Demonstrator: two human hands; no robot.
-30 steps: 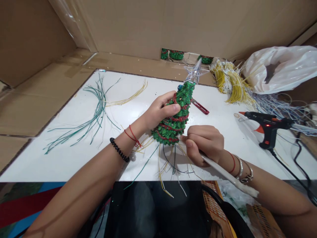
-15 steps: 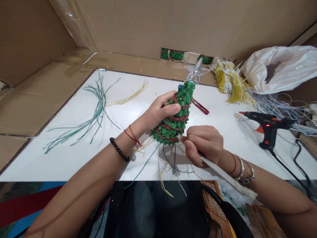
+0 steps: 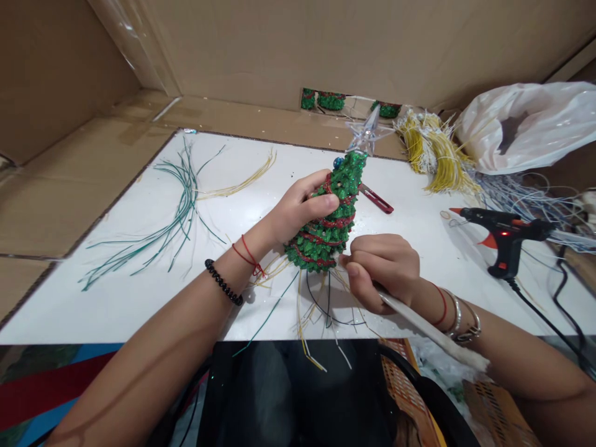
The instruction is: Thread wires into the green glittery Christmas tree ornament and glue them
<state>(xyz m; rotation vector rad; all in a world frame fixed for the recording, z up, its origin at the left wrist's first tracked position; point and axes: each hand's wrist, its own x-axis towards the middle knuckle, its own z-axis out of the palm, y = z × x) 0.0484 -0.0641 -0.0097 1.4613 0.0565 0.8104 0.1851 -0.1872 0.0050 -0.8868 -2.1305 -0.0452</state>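
My left hand (image 3: pixel 310 208) is wrapped round a small green glitter Christmas tree (image 3: pixel 321 233), which leans slightly to the right. Red trim winds about it, a blue ball sits near its top, and a clear plastic star (image 3: pixel 367 133) crowns it. Closed round a thin whitish stick (image 3: pixel 433 335), my right hand (image 3: pixel 384 270) is at the lower right of the tree. The stick's front tip is at the tree's lowest red band, partly hidden by the fingers. Green, yellow and white wires (image 3: pixel 305 316) spread from under the tree over the table's front edge.
A bundle of green wires (image 3: pixel 184 205) lies left on the white board (image 3: pixel 139 310). Behind the tree is a red cutter knife (image 3: pixel 377 200). To the right lie a glue gun (image 3: pixel 505 233) with a lit red light, yellow wire bundles (image 3: pixel 433 155) and a white plastic bag (image 3: pixel 526 127).
Hands and tree have hardly moved. The rear end of the stick has swung slightly to the right; its tip stays at the tree's lower edge.
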